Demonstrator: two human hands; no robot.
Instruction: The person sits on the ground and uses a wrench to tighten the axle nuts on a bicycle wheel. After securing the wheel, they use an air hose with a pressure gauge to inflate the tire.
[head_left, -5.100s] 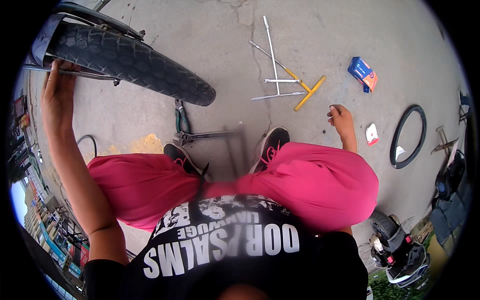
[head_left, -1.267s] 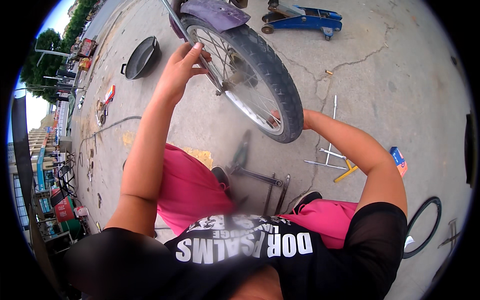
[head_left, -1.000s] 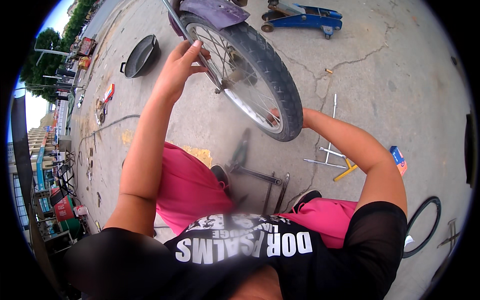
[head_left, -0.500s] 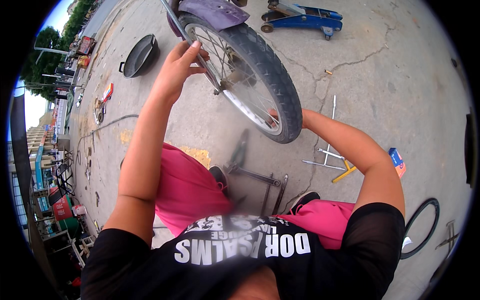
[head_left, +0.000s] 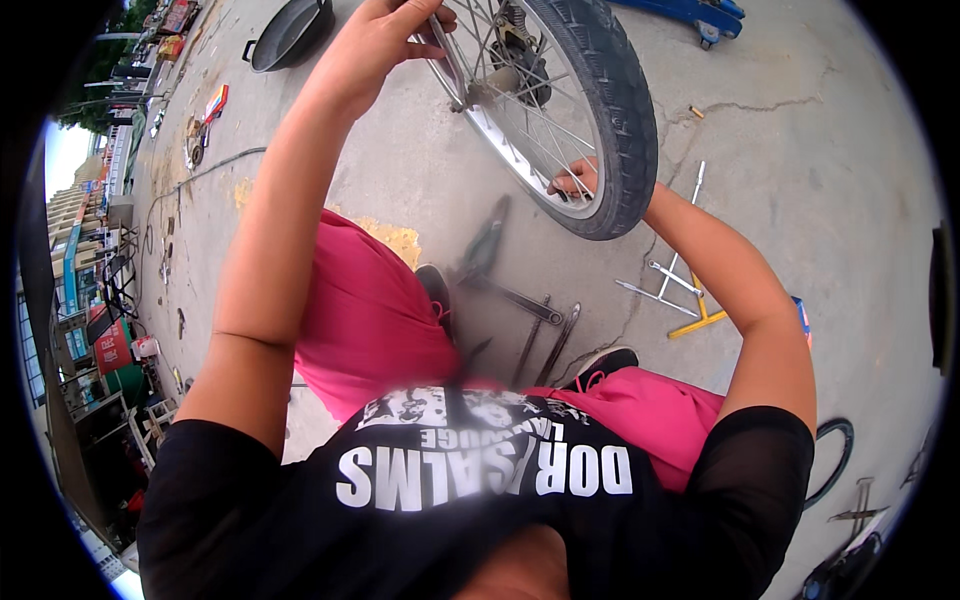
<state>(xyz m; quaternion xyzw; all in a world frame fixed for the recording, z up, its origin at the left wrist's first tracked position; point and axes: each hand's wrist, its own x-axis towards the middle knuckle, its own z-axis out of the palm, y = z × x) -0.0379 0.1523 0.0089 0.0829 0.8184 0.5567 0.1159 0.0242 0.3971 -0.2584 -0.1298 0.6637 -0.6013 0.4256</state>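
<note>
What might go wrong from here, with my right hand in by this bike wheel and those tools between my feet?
Two possible risks. Your right hand has fingers showing through the wheel near its rim, so they could get caught if the wheel turns. The wrench and pliers lie between your feet, so you might step on one if you shift your stance.
</note>
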